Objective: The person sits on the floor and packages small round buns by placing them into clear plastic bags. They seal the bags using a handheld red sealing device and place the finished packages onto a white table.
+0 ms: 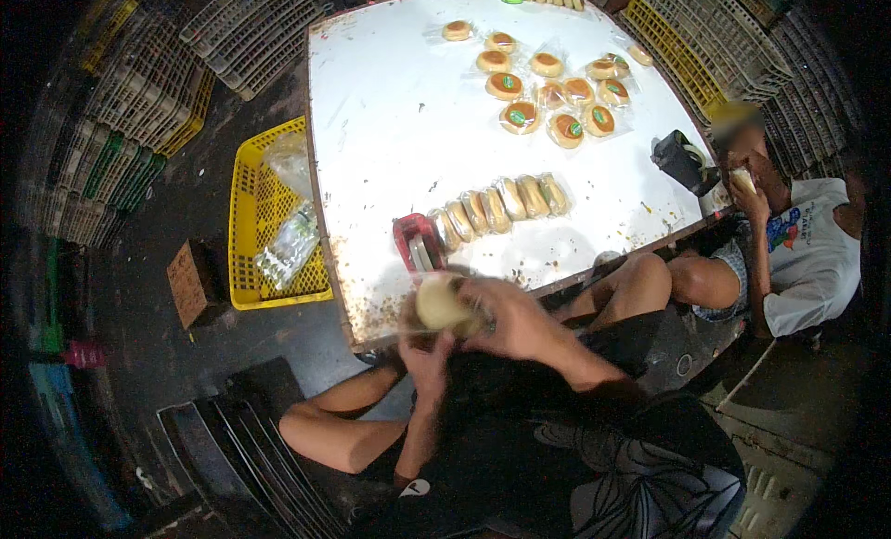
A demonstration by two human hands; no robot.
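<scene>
Between my two hands, a pale round bun [440,301] is held up at the near edge of the white table, blurred by motion. My left hand [426,361] supports it from below. My right hand [511,323] grips its right side, where clear wrapping seems to show. Just beyond the bun stands a red tape dispenser [418,241]. A row of several wrapped buns [495,208] stands on edge, running right from the dispenser. Farther off, several wrapped round buns [519,117] with browned tops lie flat, some bearing green stickers.
On the white table [390,121], a black container [679,161] stands near the right edge. A co-worker [800,239] sits there holding a pale item. Left of the table, a yellow crate [240,225] holds plastic bags, beside a brown box [188,285]. Stacked crates [150,86] line the left.
</scene>
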